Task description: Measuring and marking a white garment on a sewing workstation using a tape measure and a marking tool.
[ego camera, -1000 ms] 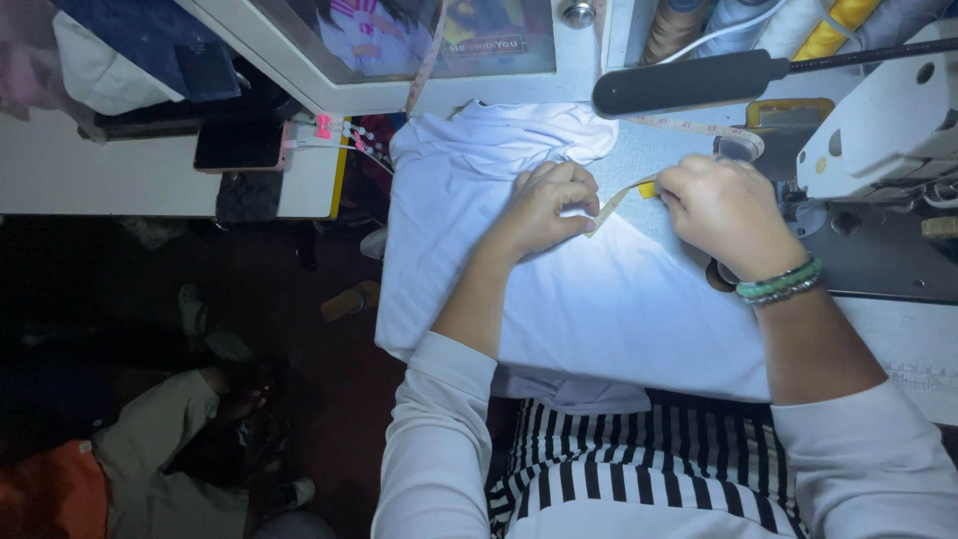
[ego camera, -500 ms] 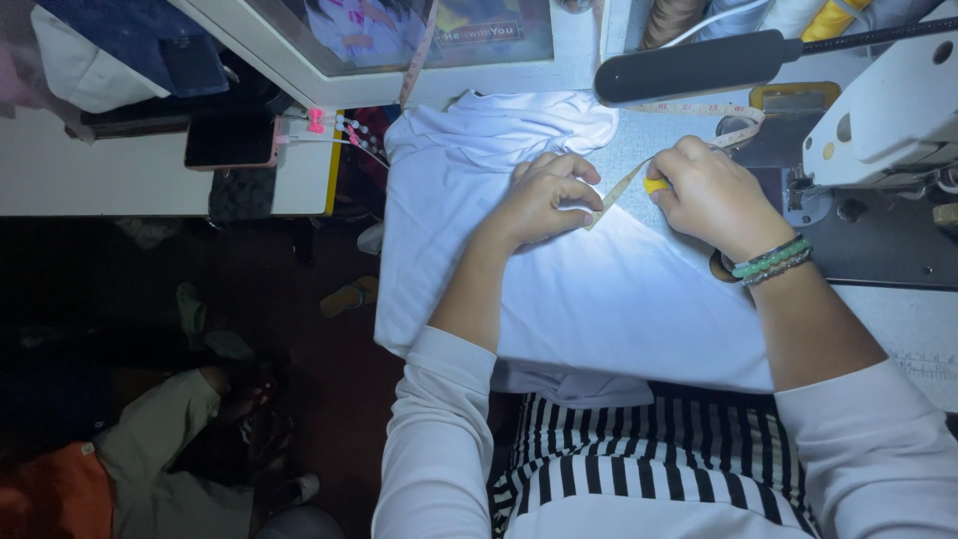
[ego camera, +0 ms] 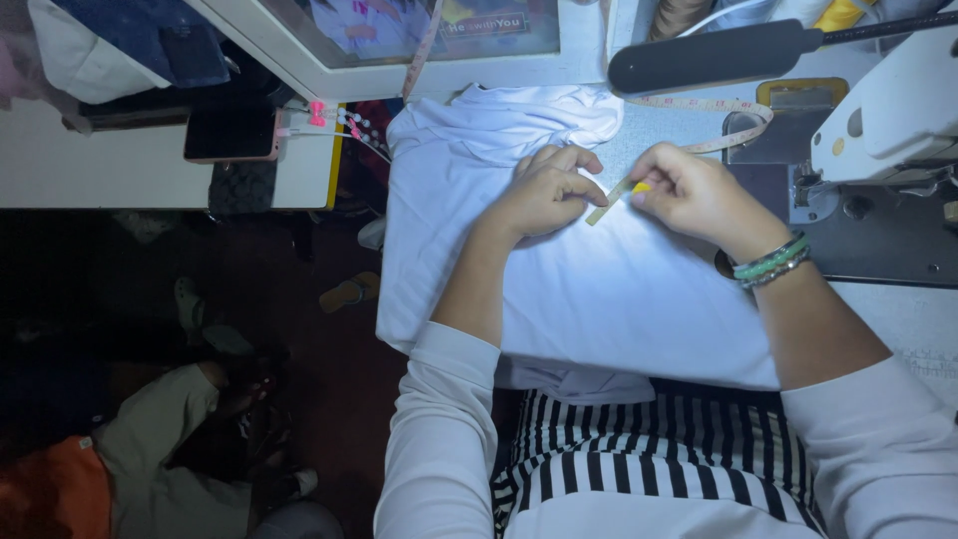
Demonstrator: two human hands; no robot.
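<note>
- White cloth [ego camera: 599, 299] lies spread on the surface, bunched at its far end.
- Left hand [ego camera: 547, 190] presses the cloth, fingers curled.
- Right hand [ego camera: 689, 190] pinches a yellow measuring tape [ego camera: 611, 203] just beside it.

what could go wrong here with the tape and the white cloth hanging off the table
1. The white cloth hangs over the table's left edge; its weight might drag it and shift the spot under the left hand.
2. The measuring tape loops back past the sewing machine; it could snag there and pull out of the right hand.
3. The lamp head lights only a small patch, so marks outside it may be misread.
</note>
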